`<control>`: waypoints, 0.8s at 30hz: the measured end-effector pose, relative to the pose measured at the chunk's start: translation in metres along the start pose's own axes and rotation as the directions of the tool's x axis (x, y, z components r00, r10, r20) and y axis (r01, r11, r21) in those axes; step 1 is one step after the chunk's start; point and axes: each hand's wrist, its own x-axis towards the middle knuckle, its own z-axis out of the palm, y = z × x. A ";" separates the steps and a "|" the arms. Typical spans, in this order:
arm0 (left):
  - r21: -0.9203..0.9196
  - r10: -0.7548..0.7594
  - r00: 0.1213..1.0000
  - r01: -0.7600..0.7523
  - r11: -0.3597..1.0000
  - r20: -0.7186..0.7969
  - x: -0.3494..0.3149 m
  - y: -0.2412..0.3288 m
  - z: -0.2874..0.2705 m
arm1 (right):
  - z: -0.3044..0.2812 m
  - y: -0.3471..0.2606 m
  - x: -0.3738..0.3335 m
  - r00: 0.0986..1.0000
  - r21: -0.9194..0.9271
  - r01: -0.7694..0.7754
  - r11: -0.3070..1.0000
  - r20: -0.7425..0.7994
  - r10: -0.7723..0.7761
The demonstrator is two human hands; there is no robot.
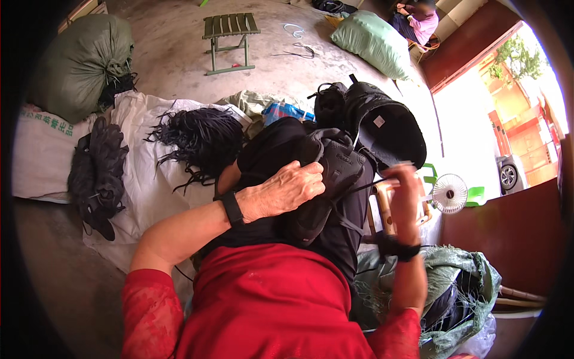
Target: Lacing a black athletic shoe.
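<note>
Across my lap lies a black shoe upper [342, 164] with loose laces hanging from it. My left hand [290, 190] is closed, its fingers gripping the upper's left edge. To the right, my right hand [403, 185] is raised and smeared by motion. A black shoelace [363, 187] runs taut from the upper to its fingers, which look pinched on it. Left of my knees, a loose heap of black laces [206, 137] rests on a white sheet. Farther left lies a stack of black shoe uppers [98, 176]. Beyond my lap stands an open black round container [391, 134].
A stuffed green sack [86, 66] stands far left, a pale green sack [371, 42] far right. A folding stool [230, 39] is ahead. At right are a small fan [449, 193] and an open woven sack [460, 293]. Another person [418, 24] sits at the back.
</note>
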 end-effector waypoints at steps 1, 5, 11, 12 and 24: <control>-0.001 0.000 1.000 0.000 1.000 0.004 0.000 0.000 0.000 | -0.043 0.030 0.002 0.985 0.088 -0.146 0.985 -0.075 0.153; 0.019 0.003 1.000 -0.003 1.000 0.027 0.003 0.001 0.000 | -0.256 0.164 -0.033 0.940 0.845 -0.041 0.533 -0.148 0.307; 0.320 0.005 1.000 -0.010 0.947 0.019 0.010 0.013 -0.003 | -0.224 0.215 -0.118 0.673 0.925 -0.079 0.371 -0.225 0.704; 0.412 -0.016 0.999 0.001 0.911 0.033 0.012 0.014 -0.006 | -0.180 0.196 -0.111 0.733 0.926 -0.098 0.364 -0.181 0.656; 0.426 0.081 0.952 -0.207 0.881 0.295 0.035 0.005 -0.016 | 0.056 -0.105 -0.056 0.941 0.551 -0.075 0.831 0.315 -0.124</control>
